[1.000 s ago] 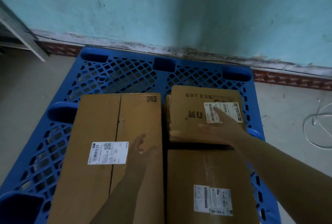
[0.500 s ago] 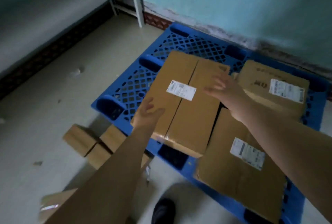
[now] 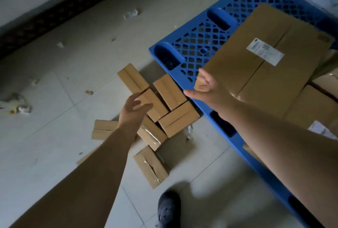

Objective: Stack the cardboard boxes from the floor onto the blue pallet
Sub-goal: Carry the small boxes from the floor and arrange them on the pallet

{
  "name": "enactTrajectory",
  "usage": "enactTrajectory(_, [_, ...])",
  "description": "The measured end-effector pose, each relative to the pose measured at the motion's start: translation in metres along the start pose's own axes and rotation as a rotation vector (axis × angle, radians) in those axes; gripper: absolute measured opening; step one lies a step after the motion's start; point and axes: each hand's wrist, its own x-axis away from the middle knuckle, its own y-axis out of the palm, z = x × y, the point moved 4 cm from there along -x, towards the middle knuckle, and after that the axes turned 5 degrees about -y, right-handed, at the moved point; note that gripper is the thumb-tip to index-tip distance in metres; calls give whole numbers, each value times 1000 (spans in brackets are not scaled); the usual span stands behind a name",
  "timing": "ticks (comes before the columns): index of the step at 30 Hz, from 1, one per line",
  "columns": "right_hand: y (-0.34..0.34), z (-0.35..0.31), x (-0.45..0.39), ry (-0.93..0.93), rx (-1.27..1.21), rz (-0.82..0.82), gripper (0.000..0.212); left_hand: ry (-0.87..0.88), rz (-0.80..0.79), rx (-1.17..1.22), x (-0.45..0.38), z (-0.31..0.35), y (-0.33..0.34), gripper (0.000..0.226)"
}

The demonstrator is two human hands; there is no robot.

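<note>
Both hands are empty and reaching toward the heap of small cardboard boxes (image 3: 161, 110) on the tiled floor (image 3: 54, 127), so the step in hand looks like the fetch of the next box rather than a placement. The left hand (image 3: 134, 107) hangs over the middle of the heap with fingers spread and grip released, just above one small box (image 3: 153, 105) that lies across the others; whether it touches the cardboard cannot be told. The right hand (image 3: 208, 91) is also open, fingers loose, over the near corner of the blue pallet (image 3: 197, 44), close beside the corner of the large flat box (image 3: 261, 59) that already lies there. More big boxes (image 3: 311, 110) sit on the pallet toward the right edge of the view. The small boxes lie jumbled beside the pallet, some leaning on each other, one (image 3: 150, 166) apart nearer the dark shoe (image 3: 169, 207). The next move probably calls for lowering the left hand onto the topmost box, closing on its long sides, and bringing the right hand across to steady it. Lifting from the top should keep the leaning neighbours from sliding.
</note>
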Motion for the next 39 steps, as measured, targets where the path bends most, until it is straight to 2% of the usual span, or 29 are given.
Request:
enactTrajectory(5, [109, 41, -11, 53, 56, -181, 96, -89, 92, -8, -24, -81, -59, 53])
enactTrajectory(8, [168, 88, -13, 103, 162, -277, 100, -144, 114, 50, -31, -150, -76, 54])
enactTrajectory(11, [209, 158, -8, 162, 308, -318, 101, -211, 130, 65, -38, -231, -77, 40])
enactTrajectory(12, [220, 184, -4, 177, 350, -340, 102, -247, 134, 62, -41, -257, -73, 41])
enactTrajectory(16, [254, 288, 11, 348, 403, -410, 110, -407, 133, 108, -57, -343, -51, 73])
enactTrajectory(21, [268, 358, 20, 479, 594, -452, 118, -527, 46, 79, -73, -400, -23, 81])
enactTrajectory(23, [273, 365, 21, 473, 611, -457, 111, -584, -43, 137, -73, -404, -10, 74])
enactTrajectory(25, [280, 364, 22, 437, 538, -434, 100, -579, -105, 206, -71, -398, -4, 55])
enactTrajectory(27, [284, 353, 25, 414, 456, -426, 89, -570, -69, 273, -70, -390, -10, 50])
enactTrajectory(29, [288, 334, 28, 385, 375, -445, 83, -550, -8, 296, -66, -376, -27, 56])
enactTrajectory(33, [286, 281, 29, 295, 194, -464, 85, -425, 104, 296, -54, -330, -65, 59])
enactTrajectory(39, [252, 172, 18, 98, 18, -398, 86, -216, 115, 243, -34, -215, -92, 46])
